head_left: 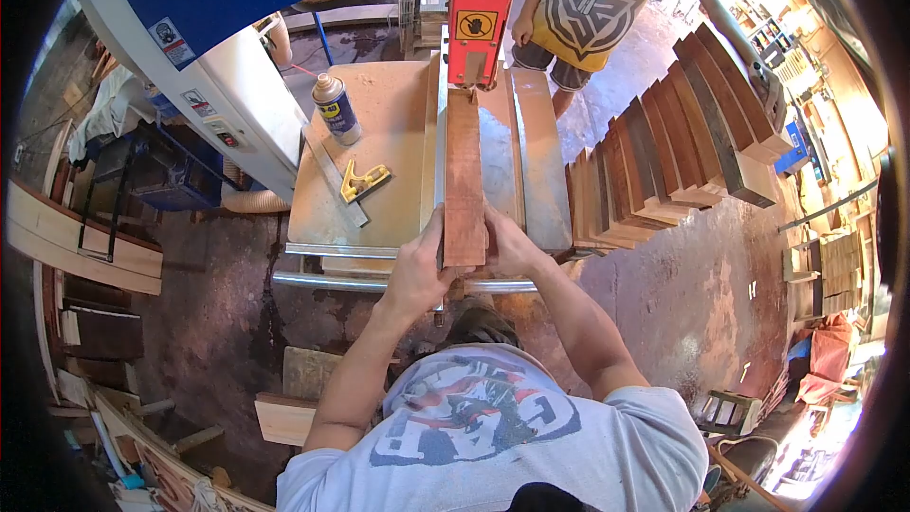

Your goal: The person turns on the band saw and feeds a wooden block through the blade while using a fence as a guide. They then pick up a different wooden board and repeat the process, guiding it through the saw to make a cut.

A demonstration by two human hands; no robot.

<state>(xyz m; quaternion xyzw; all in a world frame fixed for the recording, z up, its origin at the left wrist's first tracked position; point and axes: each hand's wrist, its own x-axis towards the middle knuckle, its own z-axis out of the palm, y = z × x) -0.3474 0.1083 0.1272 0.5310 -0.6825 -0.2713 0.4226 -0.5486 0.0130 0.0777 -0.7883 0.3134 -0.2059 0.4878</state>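
A reddish-brown wooden board point(464, 180) lies lengthwise on the bandsaw table, its far end at the red blade guard point(482, 19). Along its left side runs a metal fence point(441, 133). My left hand point(417, 261) is wrapped round the near left edge of the board, with some fingers underneath. On the opposite edge, my right hand point(509, 245) grips the board near the same end. Parts of the fingers of both hands are hidden by the wood. The blade itself cannot be made out.
On the saw table point(393, 95) left of the fence are a spray can point(337, 110) and a yellow-handled try square point(363, 180). A row of boards point(654, 147) stands at the right. Behind it is another person in a yellow jersey point(597, 0). Metal rails point(332, 282) edge the table front.
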